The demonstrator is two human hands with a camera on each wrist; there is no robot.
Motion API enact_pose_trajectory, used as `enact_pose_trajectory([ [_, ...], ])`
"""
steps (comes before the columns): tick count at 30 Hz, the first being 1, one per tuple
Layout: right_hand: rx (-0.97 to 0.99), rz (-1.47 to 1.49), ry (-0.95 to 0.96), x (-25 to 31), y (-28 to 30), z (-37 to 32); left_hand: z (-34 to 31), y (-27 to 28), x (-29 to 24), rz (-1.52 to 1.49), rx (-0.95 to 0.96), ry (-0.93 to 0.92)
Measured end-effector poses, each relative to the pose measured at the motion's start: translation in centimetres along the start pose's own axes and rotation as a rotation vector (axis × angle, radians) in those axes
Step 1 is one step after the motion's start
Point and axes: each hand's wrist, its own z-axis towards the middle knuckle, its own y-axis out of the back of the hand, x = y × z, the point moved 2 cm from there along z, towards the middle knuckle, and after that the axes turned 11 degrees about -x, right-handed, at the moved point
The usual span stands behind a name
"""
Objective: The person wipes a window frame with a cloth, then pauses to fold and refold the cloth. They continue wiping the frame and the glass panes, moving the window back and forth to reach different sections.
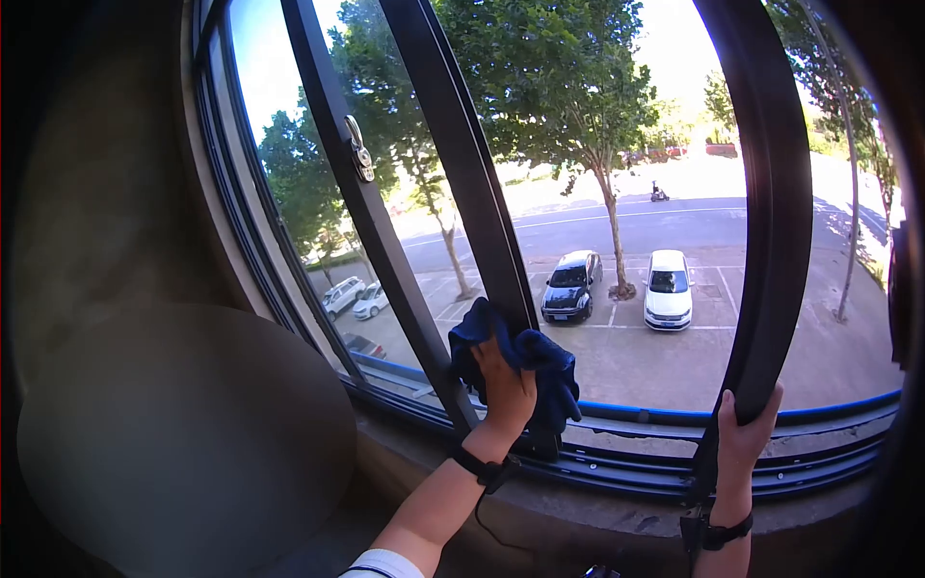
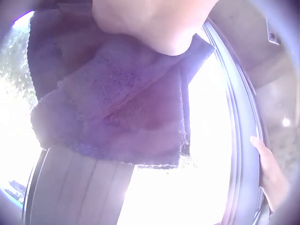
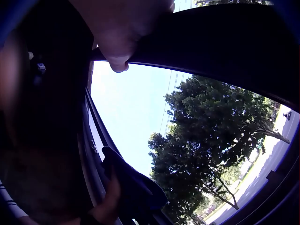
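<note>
A dark blue cloth (image 1: 552,378) is bunched under the left hand (image 1: 508,383), which grips it against the lower part of a black upright window frame (image 1: 462,164). In the left wrist view the cloth (image 2: 117,108) hangs in folds below the left hand (image 2: 154,21), over the frame bar (image 2: 79,187). The right hand (image 1: 747,433) holds the lower end of another black upright (image 1: 771,212), thumb on one side and fingers on the other. From the right wrist, that hand (image 3: 124,28) shows at the top on the dark frame (image 3: 211,42).
A silver latch (image 1: 359,149) sits on the left sash bar. Sill tracks (image 1: 617,464) run along the bottom above a concrete ledge (image 1: 617,515). Outside, below the opening, are trees, a road and parked cars (image 1: 668,289). A thin cable hangs by the left wrist.
</note>
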Motion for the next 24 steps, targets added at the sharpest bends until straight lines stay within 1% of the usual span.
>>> enact_pose_trajectory([
  [3, -0.009, 0.001, 0.012, 0.6, -0.3, 0.2, -2.9, -0.1, 0.7, 0.014, 0.04, 0.041],
  [4, -0.024, -0.006, 0.013, 0.6, -0.2, 0.0, -4.1, -0.3, 1.0, 0.028, 0.081, 0.039],
  [5, 0.017, -0.036, 0.015, -0.3, 0.0, 0.1, -5.1, -0.3, 1.2, 0.041, 0.121, 0.034],
  [6, 0.018, -0.041, 0.019, -0.4, 0.0, 0.1, -5.8, -0.2, 1.1, 0.036, 0.121, 0.038],
  [8, -0.046, -0.057, 0.018, -0.3, -0.4, 0.1, -7.1, 0.2, 1.2, -0.002, 0.185, 0.04],
  [12, -0.08, -0.086, 0.0, -1.9, -0.3, 0.2, -7.6, 0.8, 1.6, -0.118, 0.213, 0.062],
  [14, -0.056, -0.126, -0.004, -1.8, -0.2, 0.3, -7.0, 1.0, 2.1, -0.167, 0.199, 0.073],
  [16, -0.127, -0.161, 0.036, -1.9, -0.3, 0.2, -4.4, 1.1, 2.4, -0.103, 0.219, 0.038],
  [18, -0.108, -0.155, 0.027, -1.3, -0.3, 0.5, -0.3, 1.0, 2.7, -0.123, 0.182, 0.079],
  [20, -0.077, -0.166, 0.001, -1.0, -0.1, 0.3, 5.6, 1.7, 1.1, -0.13, 0.09, 0.049],
  [21, -0.096, -0.142, 0.033, -0.8, -0.3, 0.2, 8.1, 1.2, 0.7, -0.153, 0.008, -0.003],
  [22, -0.116, -0.126, 0.066, -0.6, -0.3, 0.3, 10.2, 0.6, 0.2, -0.182, -0.072, -0.05],
  [24, -0.121, -0.112, 0.033, -0.3, -0.3, 0.4, 13.5, 1.2, -2.0, -0.261, -0.188, -0.104],
])
